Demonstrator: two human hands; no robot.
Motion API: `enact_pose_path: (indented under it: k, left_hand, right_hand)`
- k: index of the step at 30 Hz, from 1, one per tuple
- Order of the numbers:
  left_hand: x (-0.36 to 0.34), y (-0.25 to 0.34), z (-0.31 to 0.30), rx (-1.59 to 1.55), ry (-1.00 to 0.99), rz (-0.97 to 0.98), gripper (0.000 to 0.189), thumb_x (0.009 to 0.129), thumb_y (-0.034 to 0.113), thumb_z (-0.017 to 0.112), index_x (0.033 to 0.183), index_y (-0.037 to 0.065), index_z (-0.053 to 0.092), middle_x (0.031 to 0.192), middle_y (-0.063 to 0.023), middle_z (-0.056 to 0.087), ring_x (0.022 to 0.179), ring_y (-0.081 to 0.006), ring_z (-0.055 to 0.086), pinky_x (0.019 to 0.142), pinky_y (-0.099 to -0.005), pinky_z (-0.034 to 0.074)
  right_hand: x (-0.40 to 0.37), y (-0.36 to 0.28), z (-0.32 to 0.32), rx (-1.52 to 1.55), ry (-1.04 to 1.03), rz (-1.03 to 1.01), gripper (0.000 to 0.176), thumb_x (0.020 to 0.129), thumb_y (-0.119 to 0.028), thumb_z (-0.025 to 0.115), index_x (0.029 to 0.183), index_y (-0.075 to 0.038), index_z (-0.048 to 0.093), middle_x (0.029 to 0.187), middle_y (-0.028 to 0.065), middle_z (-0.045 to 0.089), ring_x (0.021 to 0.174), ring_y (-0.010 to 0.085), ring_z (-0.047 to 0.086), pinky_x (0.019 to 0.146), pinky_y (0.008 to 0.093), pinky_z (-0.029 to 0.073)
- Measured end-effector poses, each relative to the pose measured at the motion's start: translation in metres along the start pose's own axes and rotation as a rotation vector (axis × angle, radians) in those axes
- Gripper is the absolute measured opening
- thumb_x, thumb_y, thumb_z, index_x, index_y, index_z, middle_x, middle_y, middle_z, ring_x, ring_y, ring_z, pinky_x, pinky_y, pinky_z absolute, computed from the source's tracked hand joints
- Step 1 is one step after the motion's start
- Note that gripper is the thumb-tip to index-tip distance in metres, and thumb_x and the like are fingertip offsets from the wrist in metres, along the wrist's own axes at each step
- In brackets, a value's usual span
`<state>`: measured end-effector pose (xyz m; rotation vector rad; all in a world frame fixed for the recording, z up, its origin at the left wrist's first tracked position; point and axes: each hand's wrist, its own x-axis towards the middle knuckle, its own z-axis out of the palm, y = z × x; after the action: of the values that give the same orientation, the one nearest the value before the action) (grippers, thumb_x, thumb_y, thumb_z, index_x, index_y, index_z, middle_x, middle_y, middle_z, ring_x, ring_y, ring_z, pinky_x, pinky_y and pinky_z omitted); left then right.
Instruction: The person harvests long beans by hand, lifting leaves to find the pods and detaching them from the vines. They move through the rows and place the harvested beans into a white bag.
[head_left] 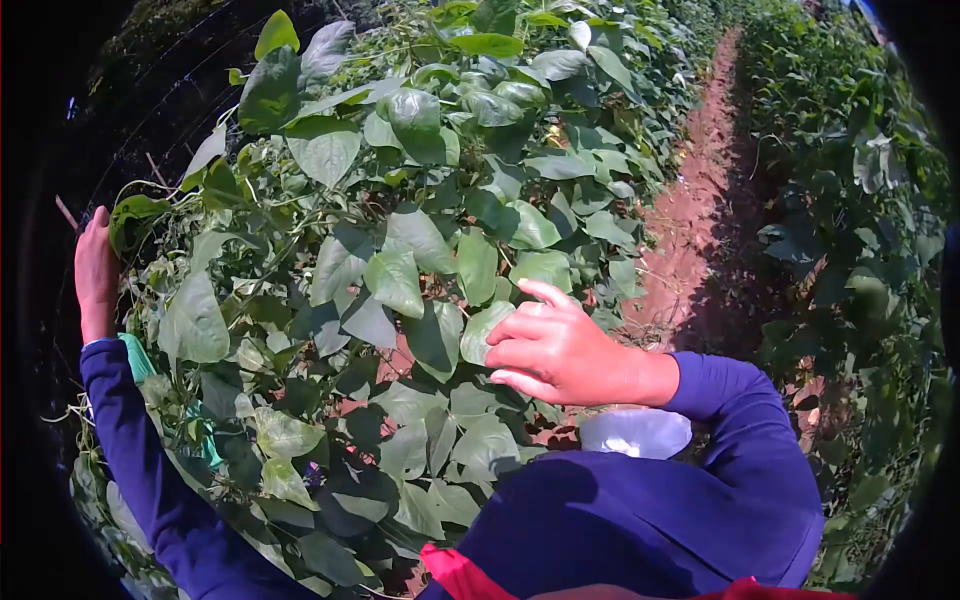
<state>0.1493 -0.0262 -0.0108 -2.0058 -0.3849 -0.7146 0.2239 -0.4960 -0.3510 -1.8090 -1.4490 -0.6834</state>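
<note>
My right hand (565,345) reaches over the leafy plants with its fingers spread and slightly bent, close to a broad green leaf (487,332). Nothing shows in its grip. Out at the far left, my left hand (96,270) is raised beside a curled leaf (135,218) and thin vine stems. It is seen edge-on, so its fingers are mostly hidden. Dense climbing plants with broad leaves (415,240) fill the space between both hands. A whitish container (635,433) shows below my right forearm, partly covered by my sleeve.
A reddish soil path (690,215) runs away to the upper right between the rows. Another row of plants (850,290) borders it on the right. Green fabric or plastic (140,358) shows by my left sleeve, and a thin stick (66,212) stands near my left hand.
</note>
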Motion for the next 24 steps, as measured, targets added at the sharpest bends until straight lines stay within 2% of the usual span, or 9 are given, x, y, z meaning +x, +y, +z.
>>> enact_pose_path:
  k: [2, 3, 4, 5, 6, 10, 18, 20, 24]
  left_hand:
    - [0.003, -0.032, 0.061, -0.233, 0.322, 0.246, 0.017, 0.087, 0.008, 0.052, 0.097, -0.003, 0.061, 0.100, -0.0190, 0.061, 0.089, -0.0308, 0.061, 0.083, -0.0389, 0.048]
    - [-0.009, -0.035, 0.065, -0.662, 0.065, -0.084, 0.017, 0.089, 0.011, 0.054, 0.096, -0.004, 0.060, 0.094, -0.0200, 0.062, 0.089, -0.0247, 0.062, 0.078, -0.0353, 0.048]
    - [-0.006, -0.050, 0.074, -0.662, -0.184, -0.067, 0.019, 0.089, 0.013, 0.058, 0.094, -0.005, 0.060, 0.086, -0.0166, 0.063, 0.080, -0.0219, 0.062, 0.070, -0.0326, 0.047]
    - [-0.006, -0.092, 0.155, -1.272, -0.022, -0.127, 0.016, 0.085, 0.016, 0.065, 0.091, 0.001, 0.062, 0.075, -0.0127, 0.061, 0.069, -0.0221, 0.061, 0.061, -0.0337, 0.046]
    - [-0.021, -0.080, 0.119, -1.093, -0.074, -0.112, 0.016, 0.086, 0.016, 0.064, 0.091, 0.001, 0.062, 0.074, -0.0121, 0.061, 0.068, -0.0221, 0.061, 0.061, -0.0339, 0.046]
    - [-0.088, 0.078, 0.001, -1.090, -0.048, 0.068, 0.018, 0.087, 0.019, 0.062, 0.090, 0.002, 0.063, 0.073, -0.0100, 0.061, 0.066, -0.0220, 0.061, 0.060, -0.0348, 0.046]
    - [-0.282, 0.544, -0.215, -1.521, -0.280, 0.903, 0.022, 0.089, 0.025, 0.058, 0.089, 0.004, 0.065, 0.070, -0.0057, 0.061, 0.061, -0.0217, 0.060, 0.059, -0.0366, 0.046]
    - [-0.316, 0.607, -0.232, -1.515, -0.331, 0.978, 0.023, 0.090, 0.026, 0.058, 0.089, 0.005, 0.065, 0.070, -0.0046, 0.061, 0.060, -0.0217, 0.059, 0.058, -0.0370, 0.046]
    - [-0.336, 0.641, -0.227, -1.457, -0.393, 1.004, 0.026, 0.091, 0.029, 0.056, 0.088, 0.006, 0.066, 0.068, -0.0025, 0.061, 0.058, -0.0216, 0.059, 0.058, -0.0379, 0.046]
  right_hand:
    - [-0.041, 0.023, -0.021, -0.172, -0.047, 0.258, 0.012, 0.084, -0.024, 0.068, 0.089, -0.013, 0.067, 0.085, 0.0013, 0.064, 0.083, 0.0219, 0.062, 0.102, 0.0488, 0.037]
    - [-0.064, 0.033, -0.034, -0.236, 0.027, 0.395, 0.013, 0.084, -0.024, 0.068, 0.089, -0.012, 0.067, 0.083, 0.0020, 0.064, 0.084, 0.0226, 0.063, 0.103, 0.0481, 0.037]
    - [-0.088, 0.043, -0.048, -0.302, 0.091, 0.540, 0.014, 0.084, -0.024, 0.068, 0.089, -0.012, 0.068, 0.082, 0.0027, 0.065, 0.084, 0.0233, 0.063, 0.103, 0.0475, 0.036]
    - [-0.111, 0.050, -0.066, -0.413, 0.162, 0.634, 0.014, 0.084, -0.024, 0.067, 0.088, -0.011, 0.068, 0.081, 0.0046, 0.065, 0.082, 0.0250, 0.063, 0.099, 0.0461, 0.040]
    - [-0.131, 0.051, -0.083, -0.525, 0.213, 0.728, 0.014, 0.084, -0.024, 0.066, 0.088, -0.010, 0.068, 0.080, 0.0065, 0.065, 0.080, 0.0268, 0.063, 0.095, 0.0447, 0.043]
    - [-0.191, 0.027, -0.132, -0.411, 0.428, 1.234, 0.021, 0.089, -0.022, 0.065, 0.100, -0.005, 0.070, 0.089, 0.0050, 0.070, 0.081, 0.0104, 0.062, 0.075, 0.0238, 0.048]
    - [-0.204, 0.028, -0.118, -0.381, 0.541, 1.158, 0.023, 0.086, -0.026, 0.068, 0.097, -0.006, 0.071, 0.082, 0.0063, 0.071, 0.074, 0.0111, 0.066, 0.068, 0.0261, 0.050]
    - [-0.196, 0.031, -0.108, -0.341, 0.547, 1.094, 0.022, 0.086, -0.025, 0.069, 0.096, -0.006, 0.071, 0.079, 0.0064, 0.070, 0.070, 0.0114, 0.065, 0.065, 0.0259, 0.050]
    - [-0.195, 0.033, -0.108, -0.344, 0.543, 1.126, 0.021, 0.085, -0.024, 0.069, 0.096, -0.006, 0.071, 0.080, 0.0072, 0.070, 0.071, 0.0119, 0.066, 0.066, 0.0262, 0.050]
